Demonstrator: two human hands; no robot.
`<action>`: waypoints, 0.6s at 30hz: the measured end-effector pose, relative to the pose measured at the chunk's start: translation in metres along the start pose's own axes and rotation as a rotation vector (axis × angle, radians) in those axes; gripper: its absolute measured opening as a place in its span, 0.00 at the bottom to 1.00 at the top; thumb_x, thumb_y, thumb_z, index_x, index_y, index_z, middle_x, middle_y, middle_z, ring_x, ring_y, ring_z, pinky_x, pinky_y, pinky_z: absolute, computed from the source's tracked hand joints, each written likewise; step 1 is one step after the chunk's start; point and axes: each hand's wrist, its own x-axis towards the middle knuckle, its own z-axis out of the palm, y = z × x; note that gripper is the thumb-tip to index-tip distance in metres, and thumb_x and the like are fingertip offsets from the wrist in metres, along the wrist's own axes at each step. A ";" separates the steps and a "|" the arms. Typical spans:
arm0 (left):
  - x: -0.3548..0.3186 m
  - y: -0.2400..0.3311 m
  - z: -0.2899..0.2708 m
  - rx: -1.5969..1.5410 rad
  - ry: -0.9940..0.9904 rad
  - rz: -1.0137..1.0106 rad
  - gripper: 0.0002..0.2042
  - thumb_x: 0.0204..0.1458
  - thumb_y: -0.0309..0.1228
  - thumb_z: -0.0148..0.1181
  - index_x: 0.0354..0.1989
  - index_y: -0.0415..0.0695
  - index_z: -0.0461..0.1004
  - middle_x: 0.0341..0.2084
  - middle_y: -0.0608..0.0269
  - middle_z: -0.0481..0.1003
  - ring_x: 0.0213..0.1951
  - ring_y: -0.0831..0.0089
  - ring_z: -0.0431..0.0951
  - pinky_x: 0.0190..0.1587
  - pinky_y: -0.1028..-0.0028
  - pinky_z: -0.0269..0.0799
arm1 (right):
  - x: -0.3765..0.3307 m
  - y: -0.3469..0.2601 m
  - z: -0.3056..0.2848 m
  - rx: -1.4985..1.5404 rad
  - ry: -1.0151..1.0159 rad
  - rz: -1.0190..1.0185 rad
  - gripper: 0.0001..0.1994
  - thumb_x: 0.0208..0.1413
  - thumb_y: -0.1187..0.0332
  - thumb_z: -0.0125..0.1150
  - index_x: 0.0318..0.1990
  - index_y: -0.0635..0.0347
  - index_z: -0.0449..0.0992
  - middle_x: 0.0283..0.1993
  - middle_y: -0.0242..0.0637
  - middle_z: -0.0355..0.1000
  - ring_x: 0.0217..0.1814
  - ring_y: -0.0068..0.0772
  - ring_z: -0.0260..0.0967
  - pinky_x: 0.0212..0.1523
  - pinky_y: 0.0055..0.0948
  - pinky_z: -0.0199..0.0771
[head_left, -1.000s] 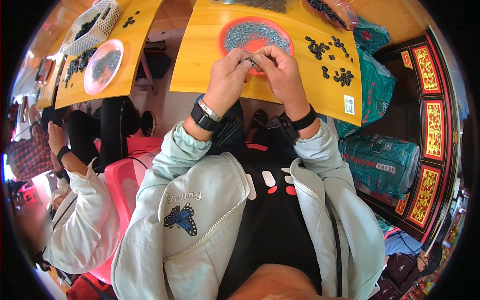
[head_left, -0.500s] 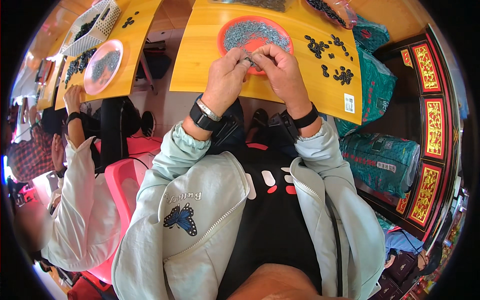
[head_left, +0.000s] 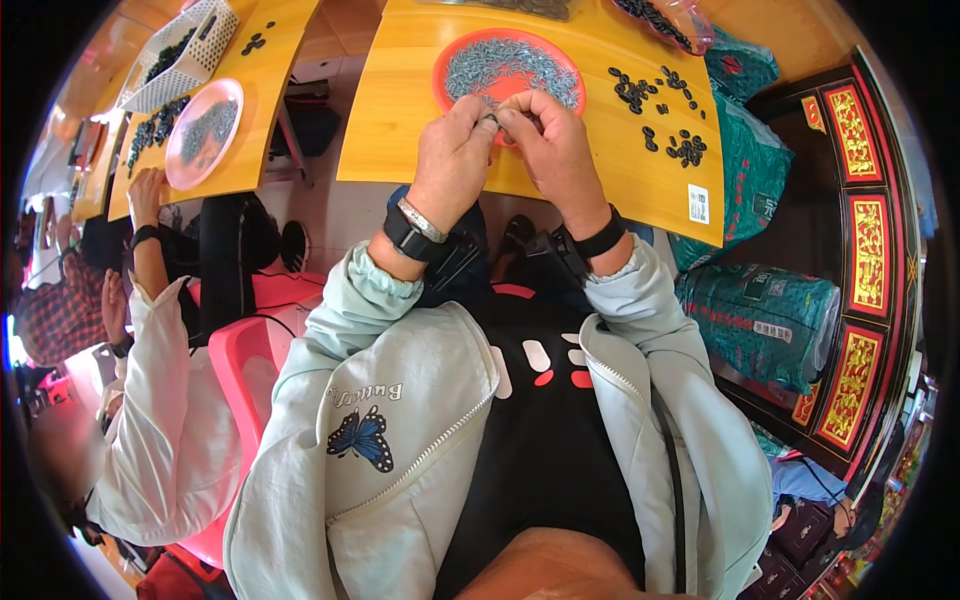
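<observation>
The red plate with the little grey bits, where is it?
In the head view the red plate lies on the yellow table, straight ahead, just beyond the left hand and right hand; black pieces lie scattered to its right.

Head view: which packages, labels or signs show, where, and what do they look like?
Sticker label: small white rectangle, right near corner of the yellow table.
Green sacks: bulky teal bags with red print, stacked right of the table.
Decorated panels: red and gold rectangles in dark frames, far right.
Clear bag: holds dark pieces, table's far right.
</observation>
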 end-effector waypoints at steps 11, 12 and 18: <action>0.010 -0.015 0.002 -0.237 0.006 -0.097 0.06 0.54 0.25 0.47 0.26 0.41 0.67 0.16 0.70 0.65 0.19 0.83 0.64 0.22 0.82 0.60 | 0.016 0.021 0.000 0.145 0.008 0.050 0.07 0.54 0.71 0.55 0.34 0.68 0.73 0.27 0.32 0.72 0.28 0.17 0.67 0.29 0.18 0.68; 0.013 -0.016 0.002 -0.235 0.007 -0.093 0.06 0.54 0.25 0.47 0.26 0.41 0.67 0.16 0.70 0.65 0.19 0.83 0.64 0.22 0.82 0.60 | 0.019 0.021 -0.002 0.146 0.008 0.045 0.07 0.54 0.71 0.55 0.34 0.68 0.73 0.27 0.32 0.72 0.28 0.17 0.67 0.29 0.18 0.68; 0.026 -0.026 -0.002 -0.422 0.023 -0.238 0.05 0.52 0.23 0.48 0.24 0.40 0.66 0.15 0.66 0.66 0.17 0.78 0.66 0.20 0.80 0.64 | 0.026 0.017 -0.016 0.296 -0.026 0.141 0.11 0.56 0.71 0.53 0.46 0.65 0.71 0.34 0.29 0.71 0.33 0.17 0.67 0.39 0.17 0.69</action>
